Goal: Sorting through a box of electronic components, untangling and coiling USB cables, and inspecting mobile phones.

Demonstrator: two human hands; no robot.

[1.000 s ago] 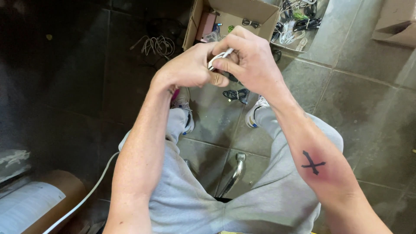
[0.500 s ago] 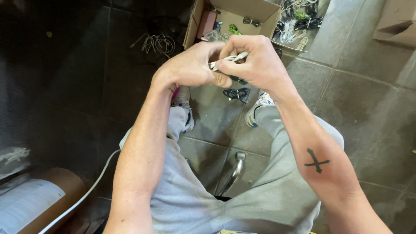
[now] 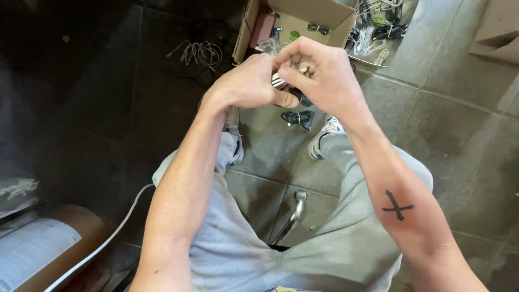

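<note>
White cable coil, two hands gripping

Lying on grey floor tiles: open cardboard box holding small parts, loose white cable coil, dark cable bundle, tray of tangled cables.

Two hands, left and right, meet over one small bundle of white cable. Two open cardboard boxes sit on the tiled floor. One loose white cable coil and one dark coil lie nearby.
</note>
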